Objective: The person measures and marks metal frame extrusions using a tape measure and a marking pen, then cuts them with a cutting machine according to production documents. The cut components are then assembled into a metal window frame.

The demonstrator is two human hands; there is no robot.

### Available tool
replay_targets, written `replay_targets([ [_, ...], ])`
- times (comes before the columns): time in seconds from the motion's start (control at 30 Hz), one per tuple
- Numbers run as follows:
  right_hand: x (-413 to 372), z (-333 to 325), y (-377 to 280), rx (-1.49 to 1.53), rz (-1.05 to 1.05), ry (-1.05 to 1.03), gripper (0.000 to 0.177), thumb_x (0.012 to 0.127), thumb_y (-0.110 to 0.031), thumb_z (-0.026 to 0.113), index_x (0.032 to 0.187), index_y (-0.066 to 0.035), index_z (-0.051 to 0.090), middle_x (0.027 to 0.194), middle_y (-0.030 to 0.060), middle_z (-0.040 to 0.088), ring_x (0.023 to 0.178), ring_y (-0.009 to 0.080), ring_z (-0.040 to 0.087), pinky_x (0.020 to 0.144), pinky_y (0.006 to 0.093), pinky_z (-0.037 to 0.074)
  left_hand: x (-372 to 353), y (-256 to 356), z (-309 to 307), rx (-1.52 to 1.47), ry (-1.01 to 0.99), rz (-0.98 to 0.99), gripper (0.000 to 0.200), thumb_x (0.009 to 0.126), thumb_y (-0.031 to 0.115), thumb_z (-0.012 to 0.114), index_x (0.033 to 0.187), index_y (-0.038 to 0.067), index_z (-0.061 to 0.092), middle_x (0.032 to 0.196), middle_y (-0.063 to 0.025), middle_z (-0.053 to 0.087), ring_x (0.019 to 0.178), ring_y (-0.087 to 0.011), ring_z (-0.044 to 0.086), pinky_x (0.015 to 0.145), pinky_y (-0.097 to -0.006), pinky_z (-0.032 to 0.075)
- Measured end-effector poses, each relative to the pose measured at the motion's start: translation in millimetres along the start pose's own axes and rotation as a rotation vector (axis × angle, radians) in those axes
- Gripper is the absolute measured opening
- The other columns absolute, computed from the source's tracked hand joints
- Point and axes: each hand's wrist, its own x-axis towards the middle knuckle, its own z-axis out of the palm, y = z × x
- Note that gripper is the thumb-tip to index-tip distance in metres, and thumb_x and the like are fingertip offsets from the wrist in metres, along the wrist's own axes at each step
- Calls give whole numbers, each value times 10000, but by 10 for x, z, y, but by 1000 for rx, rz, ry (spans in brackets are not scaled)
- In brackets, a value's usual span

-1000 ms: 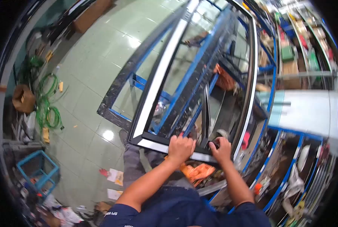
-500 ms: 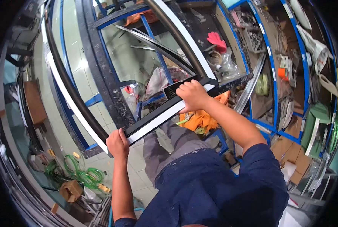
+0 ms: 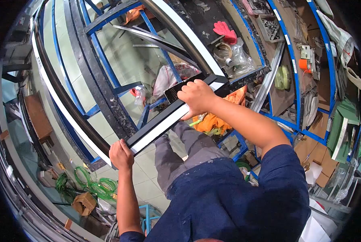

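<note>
A large black-and-white window or door frame (image 3: 160,127) stretches away from me, its short near bar across the front of my body. My left hand (image 3: 122,154) is wrapped round the near left corner. Farther right along the same bar, my right hand (image 3: 197,99) grips it, short of the right corner. The undersides of both grips are hidden. A dark flat piece with slots (image 3: 183,86) lies just beyond the right hand. Under the frame is a worktable of dark and blue beams (image 3: 126,107).
A pink glove (image 3: 225,32), a tape roll (image 3: 222,51) and clear plastic (image 3: 242,56) lie on the table's right part. Blue shelving (image 3: 287,38) stands at right. Orange cloth (image 3: 213,124) lies near my legs. Green coiled tubing (image 3: 92,183) is on the floor at left.
The frame's near bar and both hands have shifted slightly left in view. The hands keep their grip, and the surroundings have also shifted a little.
</note>
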Motion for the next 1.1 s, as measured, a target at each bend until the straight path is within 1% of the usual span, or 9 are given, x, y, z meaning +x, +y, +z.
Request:
replay_targets([
  [0.2,9,-15,28,-25,-45,14,703,595,-750,804,811,-122,572,803,52,565,792,262,579,700,400,417,19,34,-84,-33,-68,19,360,990,328,617,782,43,546,763,-178,592,768,-400,598,679,-518,447],
  [0.3,-13,13,18,-63,-53,38,696,612,-759,783,810,-130,563,806,52,558,782,253,566,695,395,399,55,126,-287,-29,-153,81,481,846,468,761,818,43,537,799,-166,587,794,-397,599,692,-509,448],
  [0.33,-24,24,0,-85,-44,41,694,615,-761,779,803,-131,558,800,52,555,773,251,563,688,395,393,4,30,-227,-10,-143,121,642,679,586,853,881,50,564,837,-131,584,819,-370,601,719,-476,445],
  [0.43,-6,80,29,-105,-46,103,680,633,-770,761,770,-141,541,757,43,539,712,245,555,664,396,378,-17,141,-351,38,-76,189,739,619,618,880,975,46,576,871,-112,576,859,-359,595,769,-465,446],
  [0.6,11,92,46,-83,-71,139,681,653,-785,744,755,-146,531,727,35,526,681,239,554,649,396,374,-143,55,-86,124,93,104,738,463,482,973,975,79,627,882,-77,631,860,-311,634,779,-434,471],
  [0.7,-7,114,43,-79,-63,134,689,665,-803,722,751,-148,526,723,35,521,684,237,556,648,397,374,-168,32,-42,122,125,102,715,460,478,973,951,84,633,863,-77,643,827,-312,639,747,-430,478],
  [0.87,-4,157,44,-102,-67,135,700,692,-835,673,754,-153,528,724,44,518,700,246,567,650,408,371,-123,-26,27,62,232,177,688,634,718,840,869,105,636,773,-62,608,715,-284,621,664,-422,449],
  [1.07,59,149,-87,-96,-52,114,734,671,-811,727,815,-104,596,743,69,499,712,275,532,666,420,379,-83,-52,-240,-17,47,154,771,624,838,746,907,124,678,845,-46,623,794,-263,621,689,-389,403],
  [1.1,32,148,-93,-124,-30,110,743,681,-816,714,828,-96,608,749,75,502,722,286,533,671,427,382,-90,-70,-273,-23,6,150,600,810,715,717,927,128,700,851,-57,661,812,-266,646,699,-402,415],
])
